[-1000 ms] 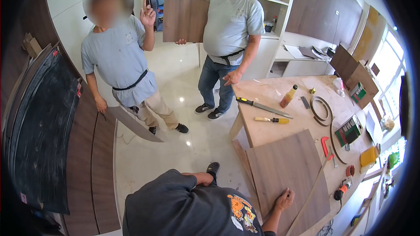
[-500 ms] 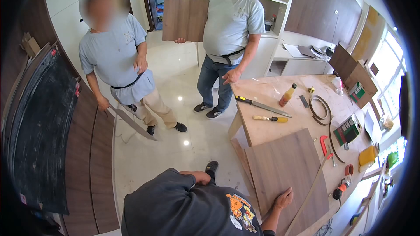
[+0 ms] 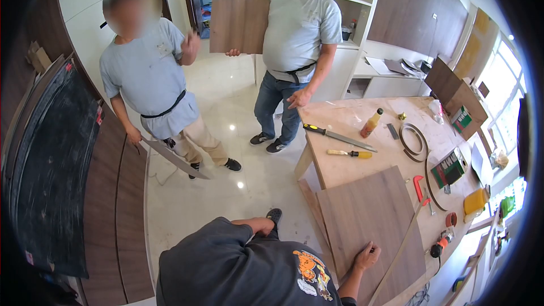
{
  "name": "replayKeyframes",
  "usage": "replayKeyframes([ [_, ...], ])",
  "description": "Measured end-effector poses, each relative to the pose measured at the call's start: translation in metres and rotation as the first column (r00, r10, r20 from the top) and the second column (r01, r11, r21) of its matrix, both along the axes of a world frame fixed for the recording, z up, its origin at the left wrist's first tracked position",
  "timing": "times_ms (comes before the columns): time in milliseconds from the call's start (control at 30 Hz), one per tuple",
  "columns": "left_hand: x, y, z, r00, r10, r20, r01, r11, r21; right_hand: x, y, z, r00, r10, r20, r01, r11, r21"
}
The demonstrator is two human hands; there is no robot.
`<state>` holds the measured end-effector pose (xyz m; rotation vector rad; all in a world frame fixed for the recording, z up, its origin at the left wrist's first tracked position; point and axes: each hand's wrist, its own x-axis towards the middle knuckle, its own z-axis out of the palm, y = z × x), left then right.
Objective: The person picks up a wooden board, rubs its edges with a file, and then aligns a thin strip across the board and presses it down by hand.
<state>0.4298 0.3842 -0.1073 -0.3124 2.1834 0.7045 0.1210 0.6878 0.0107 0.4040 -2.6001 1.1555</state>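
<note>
My right hand [image 3: 367,256] rests on a brown wood-grain board [image 3: 362,209] lying over the near corner of the workbench. Its fingers are curled; a small dark spot shows between thumb and fingers, too small to name. A long, thin pale strip [image 3: 403,246] crosses the board just right of this hand. My left arm [image 3: 259,226] bends in toward my waist, and its hand is hidden by my dark shirt [image 3: 238,272]. Beyond the board lie a yellow-handled brush [image 3: 349,153] and a handsaw [image 3: 340,137] with a black and yellow handle.
On the workbench [image 3: 340,114] are a sauce bottle [image 3: 372,123], coiled edging strip [image 3: 414,140], a red clamp [image 3: 421,188], a tin [image 3: 450,167] and a power tool [image 3: 442,245]. Two co-workers stand opposite, one holding a wood-grain panel [image 3: 239,25], the other a thin sheet [image 3: 177,158].
The co-worker at left has raised a hand from the waist to chest height, and the thin sheet has shifted slightly. My right hand stays on the board, its fingers slightly moved.
</note>
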Motion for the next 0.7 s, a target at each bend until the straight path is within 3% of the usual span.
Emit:
replayKeyframes([
  [167, 0.020, 0.014, -0.011, 0.987, 0.149, -0.059, -0.149, 0.989, 0.006, -0.007, 0.001, -0.013, 0.999, -0.009, -0.053, 0.005, 0.997, -0.074],
  [200, 0.022, 0.015, -0.012, 0.986, 0.162, -0.051, -0.161, 0.987, 0.007, -0.008, 0.002, -0.013, 1.000, -0.008, 0.009, 0.008, 0.999, -0.053],
  [300, 0.024, 0.013, 0.044, 0.921, 0.380, 0.081, -0.383, 0.923, 0.028, -0.006, 0.005, -0.007, 0.990, -0.018, 0.139, 0.015, 1.000, 0.027],
  [367, 0.026, 0.006, 0.047, 0.921, 0.381, 0.084, -0.385, 0.922, 0.030, -0.003, 0.002, 0.001, 0.988, -0.043, 0.150, 0.029, 0.995, 0.098],
  [400, 0.027, 0.006, 0.046, 0.922, 0.378, 0.087, -0.382, 0.924, 0.032, 0.001, 0.000, 0.007, 0.992, -0.029, 0.123, 0.018, 0.996, 0.089],
  [500, 0.033, 0.000, 0.003, 0.980, 0.119, -0.157, -0.132, 0.989, -0.072, 0.010, -0.006, 0.020, 0.998, -0.020, 0.061, 0.015, 0.997, 0.075],
  [633, 0.022, -0.003, -0.017, 0.999, -0.019, -0.040, 0.016, 0.997, -0.075, 0.000, 0.000, 0.001, 0.999, -0.022, 0.026, 0.020, 0.998, 0.057],
  [700, 0.022, 0.002, -0.002, 0.998, -0.023, -0.054, 0.020, 0.998, -0.051, -0.001, 0.001, 0.001, 1.000, 0.001, -0.029, 0.001, 0.999, 0.046],
])
